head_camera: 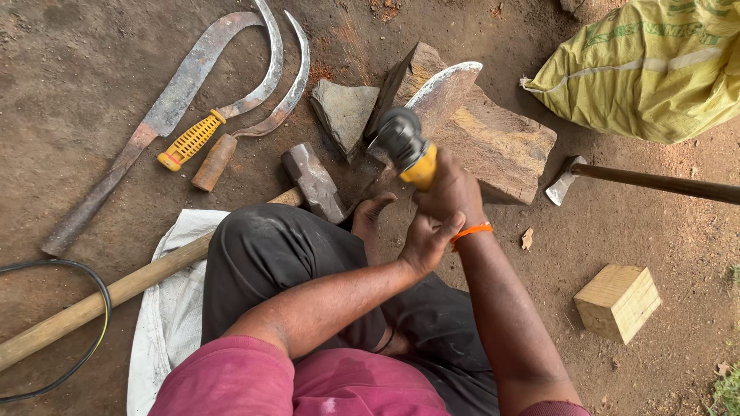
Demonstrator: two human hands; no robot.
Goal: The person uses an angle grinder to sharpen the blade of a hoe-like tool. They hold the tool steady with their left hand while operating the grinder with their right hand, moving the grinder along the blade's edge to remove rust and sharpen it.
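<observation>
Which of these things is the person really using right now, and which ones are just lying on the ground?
In use:
- grinder, gripped by the right hand with the left hand against it
- curved blade under the grinder
- wooden block the blade rests on

Just lying about:
- two sickles
- long knife
- sledgehammer
- axe
- small wood block
- yellow sack
- stone

The grinder's [408, 150] rear is hidden inside the right hand [451, 192]. At 3 o'clock the hammer's handle [663, 183] runs off-frame; at 1 o'clock the yellow sack [647, 69] is cropped; the cable [92, 308] exits at 8 o'clock.
</observation>
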